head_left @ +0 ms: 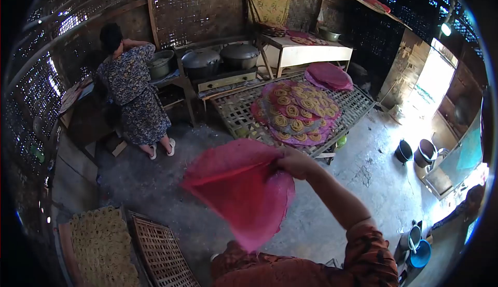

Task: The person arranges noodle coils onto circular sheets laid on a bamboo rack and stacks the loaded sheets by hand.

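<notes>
My right hand (294, 163) is closed on the edge of a round pink sheet (233, 183), limp like cloth or netting. It hangs folded over in front of me, above the concrete floor, with a deeper red inner face showing. Whether it is one sheet or more I cannot tell. My left hand does not show. Beyond my right hand, coiled noodle-like rounds (296, 109) lie on pink sheets spread over a woven bamboo rack (228, 103). Another pile of pink sheets (329, 76) rests at the rack's far end.
A person (129, 90) stands at the back left beside a large pot (162, 64). Two lidded pots (239, 53) sit on a stove. At lower left is a tray of pale coils (104, 248) beside a woven panel (161, 250). Buckets (425, 152) stand near the bright doorway.
</notes>
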`<state>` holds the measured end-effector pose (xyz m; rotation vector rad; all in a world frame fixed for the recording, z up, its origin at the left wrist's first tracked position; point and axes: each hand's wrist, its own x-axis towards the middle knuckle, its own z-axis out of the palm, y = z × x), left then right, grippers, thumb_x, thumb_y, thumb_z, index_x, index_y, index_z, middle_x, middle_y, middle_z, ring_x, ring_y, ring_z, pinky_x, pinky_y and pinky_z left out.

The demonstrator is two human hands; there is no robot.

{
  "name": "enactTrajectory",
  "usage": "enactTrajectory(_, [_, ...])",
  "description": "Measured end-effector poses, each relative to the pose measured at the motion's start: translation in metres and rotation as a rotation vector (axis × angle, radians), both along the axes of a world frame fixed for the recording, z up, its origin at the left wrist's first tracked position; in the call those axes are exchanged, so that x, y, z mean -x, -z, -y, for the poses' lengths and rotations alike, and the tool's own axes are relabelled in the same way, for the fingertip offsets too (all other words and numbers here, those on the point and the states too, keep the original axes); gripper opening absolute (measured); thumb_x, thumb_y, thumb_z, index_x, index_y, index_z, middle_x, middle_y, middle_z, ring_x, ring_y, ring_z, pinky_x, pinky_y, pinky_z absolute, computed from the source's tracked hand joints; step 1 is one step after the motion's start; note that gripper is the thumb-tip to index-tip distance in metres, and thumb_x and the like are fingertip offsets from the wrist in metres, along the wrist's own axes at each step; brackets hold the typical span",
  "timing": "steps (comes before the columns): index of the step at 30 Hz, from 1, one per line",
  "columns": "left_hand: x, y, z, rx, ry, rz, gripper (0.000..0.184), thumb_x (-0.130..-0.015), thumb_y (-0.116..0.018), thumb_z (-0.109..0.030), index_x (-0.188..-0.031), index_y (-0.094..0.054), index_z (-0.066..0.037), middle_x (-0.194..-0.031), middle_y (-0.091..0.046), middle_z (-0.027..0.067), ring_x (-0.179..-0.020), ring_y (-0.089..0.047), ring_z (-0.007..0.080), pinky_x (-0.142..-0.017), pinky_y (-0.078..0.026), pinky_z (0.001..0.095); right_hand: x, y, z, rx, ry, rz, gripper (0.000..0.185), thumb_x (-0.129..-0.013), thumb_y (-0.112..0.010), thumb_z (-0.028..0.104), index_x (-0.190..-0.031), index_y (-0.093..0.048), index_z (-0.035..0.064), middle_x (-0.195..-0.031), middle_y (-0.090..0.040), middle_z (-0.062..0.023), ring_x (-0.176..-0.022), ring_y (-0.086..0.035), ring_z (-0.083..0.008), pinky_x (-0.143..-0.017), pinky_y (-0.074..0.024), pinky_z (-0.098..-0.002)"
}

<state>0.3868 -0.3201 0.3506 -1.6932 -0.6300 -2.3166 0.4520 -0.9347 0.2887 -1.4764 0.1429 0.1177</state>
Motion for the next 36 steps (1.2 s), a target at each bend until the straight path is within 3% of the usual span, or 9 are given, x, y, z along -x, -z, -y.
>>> enactTrajectory(3, [-0.016, -0.004, 0.097, -0.034, 0.44, -0.288, 0.044, -0.095, -0.052, -0.014, -0.131, -0.034, 0.004, -0.12, -0.051, 0.0202, -0.097, -0.058, 0.0251, -0.083, -0.049, 0.0358, -0.03, -0.019, 0.043, 0.231, -0.15, -0.044, 0.026, -0.077, -0.062, 0.008, -0.099, -0.066, -0.0048, -0.095, -0.068, -0.0128, -0.084, -0.064, -0.0201, -0.073, -0.0506, -0.0324])
enactTrajectory(5, [-0.031, -0.004, 0.14, 0.01, 0.579, -0.194, 0.046, -0.094, -0.053, -0.014, -0.132, -0.033, 0.003, -0.119, -0.052, 0.0196, -0.096, -0.059, 0.0244, -0.082, -0.049, 0.0349, -0.049, -0.047, 0.056, 0.87, -0.323, -0.206, 0.032, -0.075, -0.059, 0.006, -0.104, -0.062, -0.0069, -0.097, -0.066, -0.0102, -0.087, -0.062, -0.0193, -0.082, -0.0489, -0.0322])
enactTrajectory(9, [-0.07, 0.001, 0.22, 0.097, 0.87, -0.013, 0.05, -0.093, -0.056, -0.014, -0.133, -0.033, 0.001, -0.115, -0.054, 0.0184, -0.095, -0.06, 0.023, -0.08, -0.05, 0.033, -0.098, -0.068, 0.098, 1.024, -0.346, -0.168, 0.035, -0.073, -0.062, 0.013, -0.103, -0.063, -0.0045, -0.096, -0.066, -0.0102, -0.09, -0.061, -0.0187, -0.084, -0.0469, -0.0316])
enactTrajectory(12, [-0.107, 0.016, 0.269, 0.094, 0.928, -0.025, 0.039, -0.094, -0.053, -0.015, -0.126, -0.041, 0.004, -0.112, -0.057, 0.0181, -0.096, -0.06, 0.023, -0.081, -0.051, 0.0328, -0.164, -0.057, 0.166, 0.69, -0.477, 0.009, 0.029, -0.077, -0.057, 0.011, -0.102, -0.067, 0.0013, -0.103, -0.066, -0.0128, -0.094, -0.06, -0.0198, -0.086, -0.0463, -0.029])
enactTrajectory(15, [-0.156, 0.059, 0.314, 0.25, 1.059, -0.055, 0.04, -0.096, -0.047, -0.013, -0.13, -0.038, 0.007, -0.12, -0.054, 0.0183, -0.107, -0.055, 0.0257, -0.091, -0.047, 0.0362, -0.172, -0.141, 0.236, 0.936, -0.586, 0.059, 0.03, -0.082, -0.051, 0.005, -0.108, -0.065, -0.0001, -0.111, -0.064, -0.0128, -0.098, -0.06, -0.0176, -0.089, -0.0467, -0.0286])
enactTrajectory(21, [-0.201, 0.033, 0.447, 0.433, 1.234, -0.22, 0.045, -0.098, -0.043, -0.016, -0.136, -0.032, 0.006, -0.128, -0.051, 0.0165, -0.102, -0.056, 0.0216, -0.091, -0.045, 0.032, -0.18, -0.225, 0.457, 0.158, -0.041, 0.102, 0.028, -0.088, -0.047, 0.006, -0.109, -0.062, -0.0056, -0.106, -0.066, -0.0142, -0.096, -0.064, -0.019, -0.09, -0.0497, -0.0286])
enactTrajectory(28, [-0.189, 0.037, 0.574, 0.317, 1.265, -0.302, 0.046, -0.094, -0.054, -0.015, -0.131, -0.035, 0.004, -0.112, -0.058, 0.021, -0.085, -0.063, 0.0272, -0.073, -0.055, 0.0339, -0.176, -0.135, 0.748, -0.129, 0.389, 0.449, 0.028, -0.093, -0.048, 0.014, -0.116, -0.057, 0.0006, -0.105, -0.065, -0.0121, -0.089, -0.066, -0.0206, -0.078, -0.0551, -0.0329])
enactTrajectory(33, [-0.162, 0.09, 0.661, 0.536, 0.991, -0.393, 0.045, -0.092, -0.057, -0.017, -0.129, -0.037, -0.002, -0.108, -0.057, 0.0146, -0.079, -0.061, 0.0227, -0.079, -0.056, 0.0401, -0.232, 0.004, 0.918, -0.328, 0.697, 0.291, 0.034, -0.086, -0.057, 0.013, -0.118, -0.056, 0.0005, -0.098, -0.066, -0.0109, -0.085, -0.065, -0.0234, -0.073, -0.0547, -0.037])
enactTrajectory(36, [-0.178, 0.112, 0.711, 0.742, 1.146, -0.465, 0.043, -0.096, -0.049, -0.027, -0.129, -0.045, 0.0, -0.117, -0.058, 0.0127, -0.098, -0.057, 0.0197, -0.09, -0.045, 0.0316, -0.239, 0.098, 1.0, -0.266, 0.826, 0.252, 0.026, -0.084, -0.059, 0.011, -0.109, -0.061, 0.0057, -0.084, -0.064, -0.0067, -0.064, -0.061, -0.0174, -0.051, -0.0493, -0.031])
